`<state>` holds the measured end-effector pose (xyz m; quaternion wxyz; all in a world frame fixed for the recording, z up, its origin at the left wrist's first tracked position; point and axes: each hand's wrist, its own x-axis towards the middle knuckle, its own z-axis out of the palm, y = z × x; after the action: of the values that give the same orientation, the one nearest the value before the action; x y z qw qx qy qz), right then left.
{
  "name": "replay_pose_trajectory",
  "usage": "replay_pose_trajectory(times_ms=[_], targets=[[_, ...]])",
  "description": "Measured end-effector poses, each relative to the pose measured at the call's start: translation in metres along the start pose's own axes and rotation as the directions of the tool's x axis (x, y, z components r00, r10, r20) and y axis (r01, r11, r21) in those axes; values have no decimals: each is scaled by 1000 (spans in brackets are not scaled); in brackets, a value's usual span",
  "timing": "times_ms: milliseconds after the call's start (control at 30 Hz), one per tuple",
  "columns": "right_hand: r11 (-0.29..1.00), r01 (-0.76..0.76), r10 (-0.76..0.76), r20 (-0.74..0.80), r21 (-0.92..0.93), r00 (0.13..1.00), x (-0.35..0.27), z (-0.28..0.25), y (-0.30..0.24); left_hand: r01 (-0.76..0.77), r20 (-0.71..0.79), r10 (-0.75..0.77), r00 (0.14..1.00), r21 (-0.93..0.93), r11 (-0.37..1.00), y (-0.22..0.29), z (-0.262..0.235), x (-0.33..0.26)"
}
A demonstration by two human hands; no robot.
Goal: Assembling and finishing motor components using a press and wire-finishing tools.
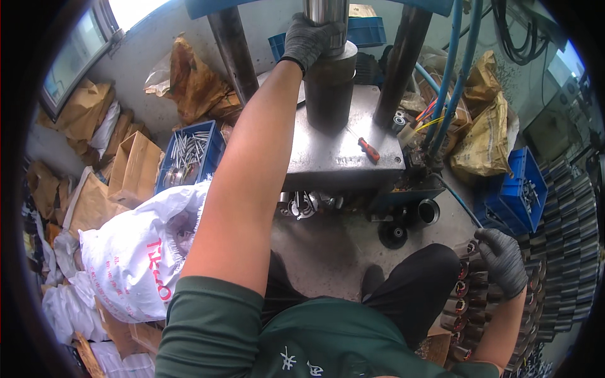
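Press: steel frame with two dark columns (230, 53) and a grey plate (340, 145); fixed, not to be shifted by hand.
Cylinder: dark metal block (329, 94) upright on the plate under a bright ram (324, 12); looks heavy, rigid, smooth-sided, likely slick with oil; best taken around the upper shoulder with the whole palm.
White sack: (135, 252) left of the knee, slumped and soft, mouth open toward the press.
Blue crate, left: (189, 154) full of bright metal pins, beside the press base.
Blue crate, right: (520, 189) holds small dark parts, well apart from the plate.
Stack of windings: rows of round coppery cores (469, 283) at lower right; judged dense and stiff, wire faces easily scuffed; safest gripped by the outer steel rim, not the copper.
Left hand: (310, 39) grey glove, arm stretched forward, fingers curled over the top of the cylinder where it meets the ram, holding it.
Right hand: (503, 259) grey glove, low at the right, fingers bent down onto the top of the stack; cannot tell whether closed on a piece or only resting.
Hoses: blue lines (455, 69) down the right column.
Screwdriver: red handle (368, 149), loose on the plate, just right of the cylinder, apart from it.
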<state>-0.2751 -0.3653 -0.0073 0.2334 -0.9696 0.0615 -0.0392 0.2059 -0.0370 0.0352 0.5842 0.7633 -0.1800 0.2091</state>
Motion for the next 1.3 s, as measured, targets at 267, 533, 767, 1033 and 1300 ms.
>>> replay_pose_trajectory(times_ms=[267, 533, 767, 1033, 1300], targets=[[1000, 6, -1, 150, -29, 989, 5, -2, -12, -6, -70, 9, 997, 41, 999, -4, -2, 1], [990, 50, -5, 327, -131, 945, 5, -4, -10, -35, -82, 39, 996, 47, 998, -10, -1, 4], [975, 72, 10, 361, -212, 933, 2, -5, -5, 29, -43, -27, 999, 42, 999, -3, 2, 1], [983, 137, -97, 296, -120, 950, 4, -6, 3, 20, -58, -17, 998, 63, 998, -5, 0, 2], [999, 29, -21, 205, -38, 979, 3, -2, 5, 31, -41, -28, 999, 74, 997, -7, -1, 5]])
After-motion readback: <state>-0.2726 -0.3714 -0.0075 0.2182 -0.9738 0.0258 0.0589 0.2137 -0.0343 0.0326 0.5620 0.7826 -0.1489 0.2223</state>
